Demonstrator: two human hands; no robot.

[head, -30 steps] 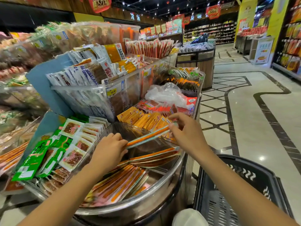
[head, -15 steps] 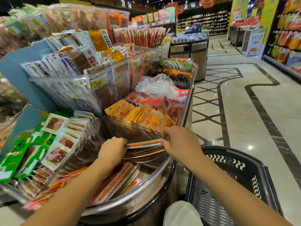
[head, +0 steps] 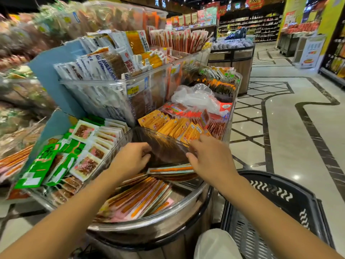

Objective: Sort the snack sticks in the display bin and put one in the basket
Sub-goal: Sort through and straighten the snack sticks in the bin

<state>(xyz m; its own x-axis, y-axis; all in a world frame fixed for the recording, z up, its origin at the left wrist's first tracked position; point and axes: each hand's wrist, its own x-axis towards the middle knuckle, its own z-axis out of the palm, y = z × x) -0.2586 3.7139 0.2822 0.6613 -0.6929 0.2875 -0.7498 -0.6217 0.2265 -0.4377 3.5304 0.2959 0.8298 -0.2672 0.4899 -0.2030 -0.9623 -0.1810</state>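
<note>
- Display bin [head: 168, 224] (round, steel-rimmed): holds the snack sticks [head: 140, 199] in two groups, one fanned pile at its near side and one small stack [head: 171, 170] at its far side.
- Left hand [head: 130, 157]: over the bin's far side, fingers curled; grip cannot be determined.
- Right hand [head: 211, 159]: over the small stack, fingers relaxed and apart.
- Basket [head: 280, 186]: one, black, right of the bin.
</note>
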